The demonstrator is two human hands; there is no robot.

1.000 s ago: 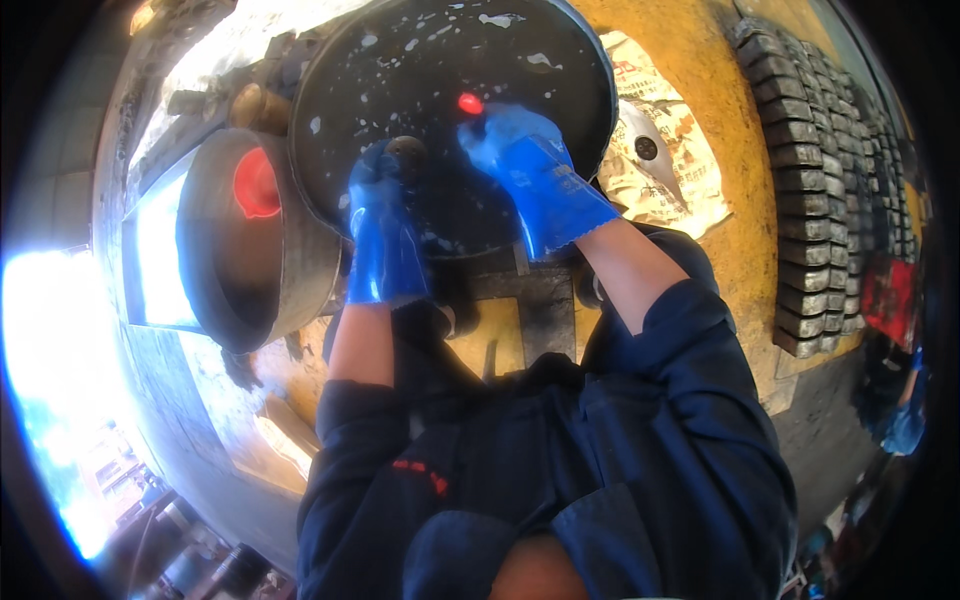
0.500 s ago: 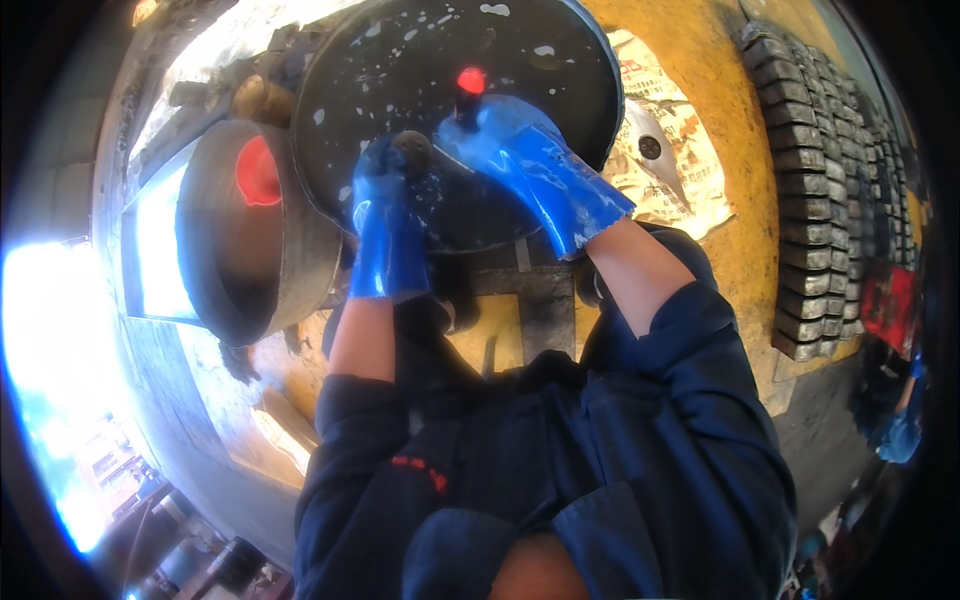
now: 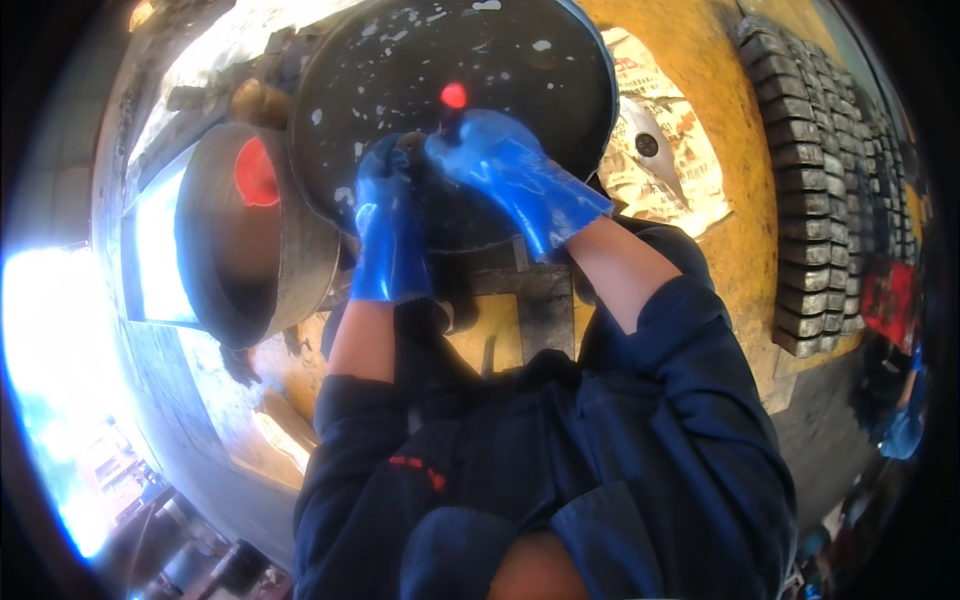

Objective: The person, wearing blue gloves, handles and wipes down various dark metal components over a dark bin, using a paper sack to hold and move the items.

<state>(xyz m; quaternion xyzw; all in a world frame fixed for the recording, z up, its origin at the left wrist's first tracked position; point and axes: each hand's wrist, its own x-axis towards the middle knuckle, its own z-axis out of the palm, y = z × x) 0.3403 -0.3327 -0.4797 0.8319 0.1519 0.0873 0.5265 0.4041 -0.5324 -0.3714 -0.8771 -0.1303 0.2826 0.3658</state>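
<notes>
Both of my hands wear long blue rubber gloves over a wide black tub of dark liquid flecked with pale foam. My left hand is closed round a small dark round part, mostly hidden by the fingers. Close beside it, my right hand grips a tool with a red-ended handle. That red end sticks up past the fingers on the far side. The tool's working end is hidden, so I cannot tell its kind or whether it touches the dark part.
Left of the tub stands a grey metal drum with a red object inside. To the right, a crumpled paper sheet carries a pale piece with a dark disc. Stacked metal blocks line the far right, near a red item.
My right hand has moved left and slightly nearer to me, toward my left hand, carrying the red-ended tool. My left hand has stayed almost in place with the dark part.
</notes>
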